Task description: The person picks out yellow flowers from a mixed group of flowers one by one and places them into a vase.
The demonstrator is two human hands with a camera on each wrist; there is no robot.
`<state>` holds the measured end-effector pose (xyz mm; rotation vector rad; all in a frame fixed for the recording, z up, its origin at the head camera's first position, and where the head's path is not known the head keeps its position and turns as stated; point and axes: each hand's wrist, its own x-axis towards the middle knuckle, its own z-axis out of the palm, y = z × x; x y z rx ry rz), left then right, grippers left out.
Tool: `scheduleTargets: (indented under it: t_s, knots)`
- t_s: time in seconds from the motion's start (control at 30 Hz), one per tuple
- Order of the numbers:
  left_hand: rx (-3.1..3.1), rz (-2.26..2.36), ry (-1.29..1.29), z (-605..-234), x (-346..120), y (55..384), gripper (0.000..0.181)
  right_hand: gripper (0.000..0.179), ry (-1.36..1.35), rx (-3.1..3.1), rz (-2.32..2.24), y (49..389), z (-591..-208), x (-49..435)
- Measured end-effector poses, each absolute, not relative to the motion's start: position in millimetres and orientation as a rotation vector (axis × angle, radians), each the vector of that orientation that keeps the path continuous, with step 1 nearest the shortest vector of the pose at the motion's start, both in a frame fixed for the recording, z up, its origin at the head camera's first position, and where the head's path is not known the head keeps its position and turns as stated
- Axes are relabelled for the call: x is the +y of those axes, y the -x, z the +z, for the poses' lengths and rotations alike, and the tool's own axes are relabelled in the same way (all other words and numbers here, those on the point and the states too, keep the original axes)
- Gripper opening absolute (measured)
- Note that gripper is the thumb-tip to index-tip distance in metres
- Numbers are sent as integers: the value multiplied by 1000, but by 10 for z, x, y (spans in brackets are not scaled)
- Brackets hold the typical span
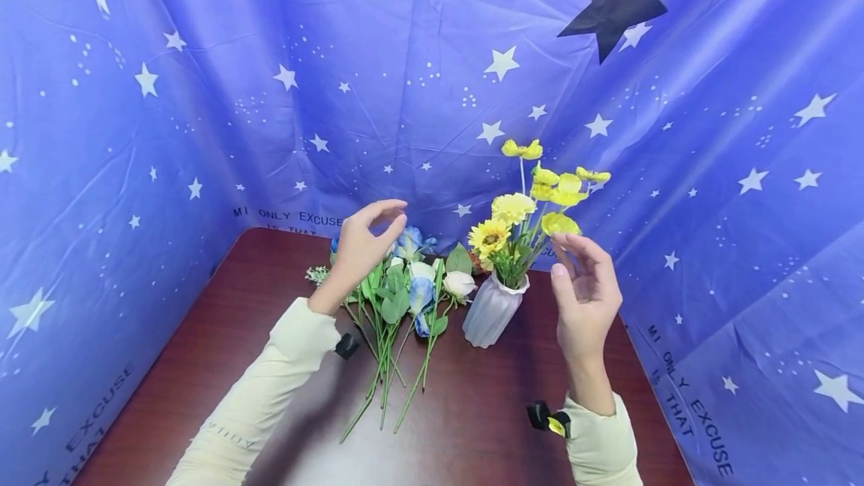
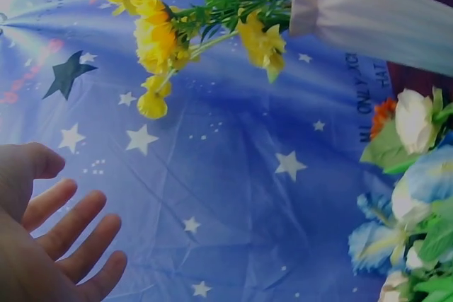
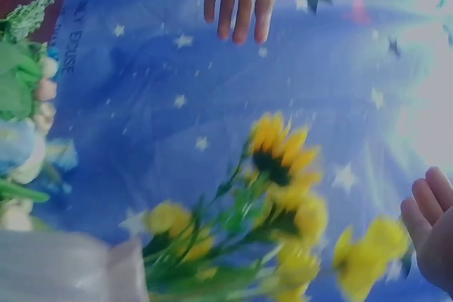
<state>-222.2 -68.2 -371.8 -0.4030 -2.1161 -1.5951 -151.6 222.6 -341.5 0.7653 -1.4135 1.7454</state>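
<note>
A white ribbed vase [image 1: 494, 311] stands on the table with several yellow flowers [image 1: 513, 208] in it, among them a sunflower [image 1: 489, 237]. My right hand [image 1: 586, 295] is raised just right of the vase, its fingers loosely bent near the lowest yellow bloom and holding nothing. In the right wrist view, its fingers [image 3: 433, 203] show beside the blurred yellow blooms. My left hand [image 1: 370, 241] hovers over the pile of loose flowers [image 1: 394, 298], with blue and white blooms and long green stems. The left wrist view shows its fingers [image 2: 88, 235] spread and holding nothing.
The dark red-brown table [image 1: 459, 426] carries the vase and the flower pile, whose stems point toward the front. A blue star-printed cloth [image 1: 405, 118] hangs around the back and both sides. An orange bloom [image 2: 383, 114] lies beside a white rose [image 2: 415, 121].
</note>
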Motion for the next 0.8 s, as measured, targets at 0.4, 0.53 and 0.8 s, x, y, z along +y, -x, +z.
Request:
scheduleTargets:
  t_s: [0.4,0.53,0.8]
  knots:
    - [-2137,-1517,382,-3806,-783,2027,39,51,-1080,-1854,1331,1508,-3523,1766]
    - [-2186,-1495,408,-3955,-796,1995,43,56,-1123,-2067,1192,1543,-3715,1696]
    - [-2340,-1452,445,-4300,-768,1940,53,72,-1134,-2449,1037,1658,-4159,1640]
